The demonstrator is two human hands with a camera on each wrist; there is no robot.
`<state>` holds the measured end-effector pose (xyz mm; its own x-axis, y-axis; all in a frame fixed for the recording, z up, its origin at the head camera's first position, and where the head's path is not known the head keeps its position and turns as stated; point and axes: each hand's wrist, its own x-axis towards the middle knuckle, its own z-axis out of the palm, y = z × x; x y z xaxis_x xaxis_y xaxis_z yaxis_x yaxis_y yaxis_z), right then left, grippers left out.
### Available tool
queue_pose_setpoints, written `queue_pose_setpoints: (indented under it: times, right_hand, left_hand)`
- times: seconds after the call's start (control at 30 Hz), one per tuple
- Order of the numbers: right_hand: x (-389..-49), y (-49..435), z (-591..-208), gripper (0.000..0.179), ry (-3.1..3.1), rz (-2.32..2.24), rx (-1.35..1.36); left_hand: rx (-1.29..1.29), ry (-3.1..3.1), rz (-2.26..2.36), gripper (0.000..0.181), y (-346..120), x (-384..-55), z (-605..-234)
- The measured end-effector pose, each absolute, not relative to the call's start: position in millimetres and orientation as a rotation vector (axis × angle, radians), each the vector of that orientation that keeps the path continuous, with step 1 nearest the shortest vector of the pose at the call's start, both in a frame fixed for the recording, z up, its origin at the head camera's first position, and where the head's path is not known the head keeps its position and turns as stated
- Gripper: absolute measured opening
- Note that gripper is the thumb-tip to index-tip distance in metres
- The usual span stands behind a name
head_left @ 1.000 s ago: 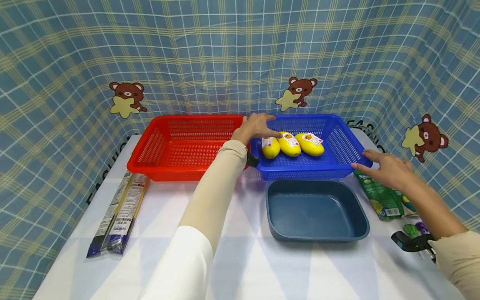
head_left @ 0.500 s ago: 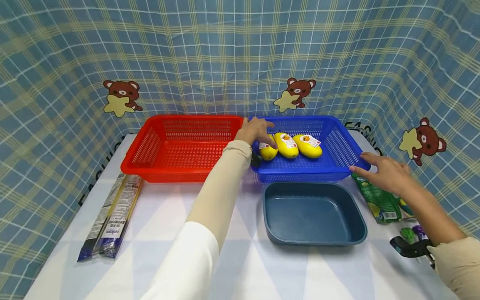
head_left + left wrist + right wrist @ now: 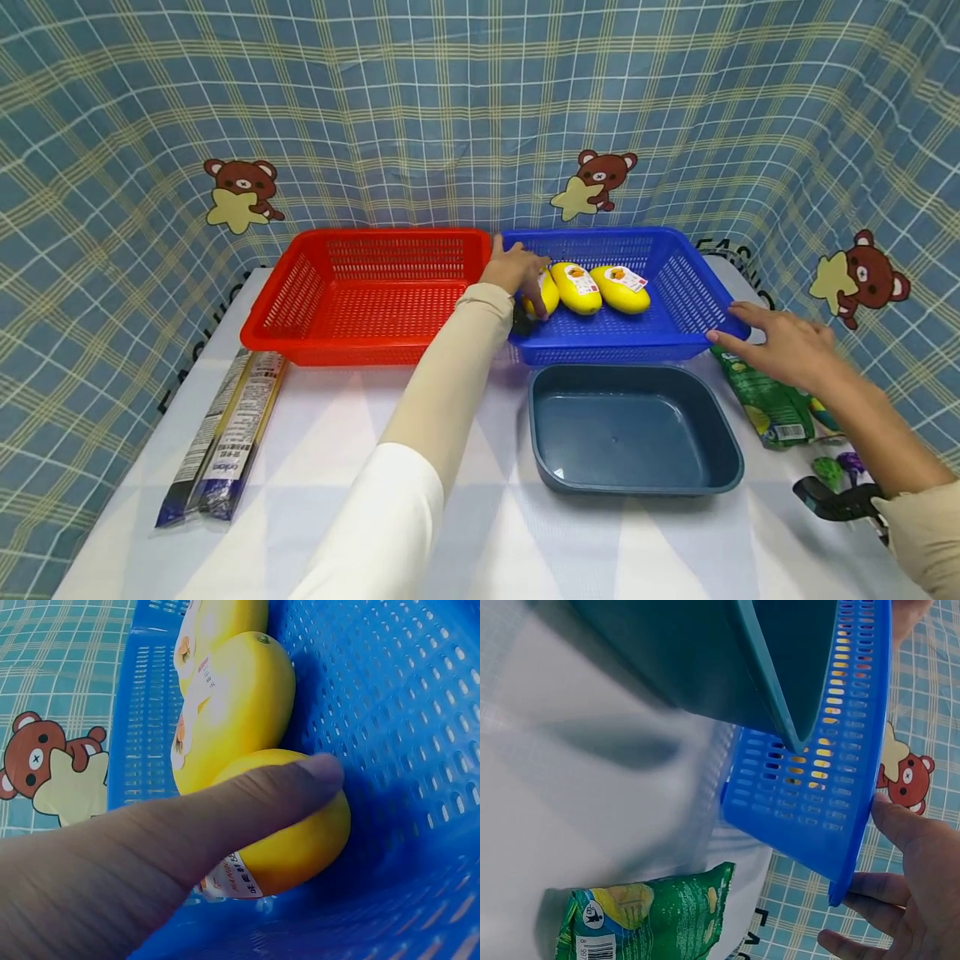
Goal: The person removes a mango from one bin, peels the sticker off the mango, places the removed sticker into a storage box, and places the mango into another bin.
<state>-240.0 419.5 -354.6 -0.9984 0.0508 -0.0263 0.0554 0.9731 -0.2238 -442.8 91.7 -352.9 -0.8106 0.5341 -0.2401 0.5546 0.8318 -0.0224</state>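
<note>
In the head view, my left hand (image 3: 516,271) is inside the blue basket (image 3: 611,340), holding the leftmost mango (image 3: 550,292). The left wrist view shows my thumb (image 3: 262,791) laid across this yellow, labelled mango (image 3: 307,844); the other fingers are hidden. Beside it in the basket lie a middle mango (image 3: 577,289) and a right mango (image 3: 621,292). My right hand (image 3: 787,346) is at the basket's front right corner. In the right wrist view, its thumb and fingertips touch the rim, with the fingers (image 3: 881,889) fairly straight and spread.
A red basket (image 3: 367,343) stands left of the blue one. A dark teal tub (image 3: 637,487) sits in front. Long plastic packets (image 3: 232,433) lie at the left. A green snack bag (image 3: 772,408) and small green and purple items (image 3: 828,471) lie at the right.
My left hand has lowered and moved slightly right onto the leftmost mango, its thumb now across it. My right hand has stayed at the basket's corner.
</note>
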Motion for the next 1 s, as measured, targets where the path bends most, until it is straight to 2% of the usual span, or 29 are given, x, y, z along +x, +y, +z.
queue_pose_setpoints:
  times: [0.27, 0.7, 1.0]
  right_hand:
    - [-242.1, 419.6, -354.0, 0.091, 3.095, -0.356, 0.088]
    - [-243.3, 420.7, -354.5, 0.089, 3.118, -0.372, 0.075]
    - [-240.0, 422.6, -355.5, 0.09, 3.098, -0.397, 0.095]
  left_hand:
    - [0.862, 2.827, -0.172, 0.097, 91.8, -441.2, -354.3]
    - [0.883, 2.787, -0.209, 0.097, 91.3, -444.9, -352.7]
    - [0.869, 2.765, -0.04, 0.1, 97.5, -441.6, -347.7]
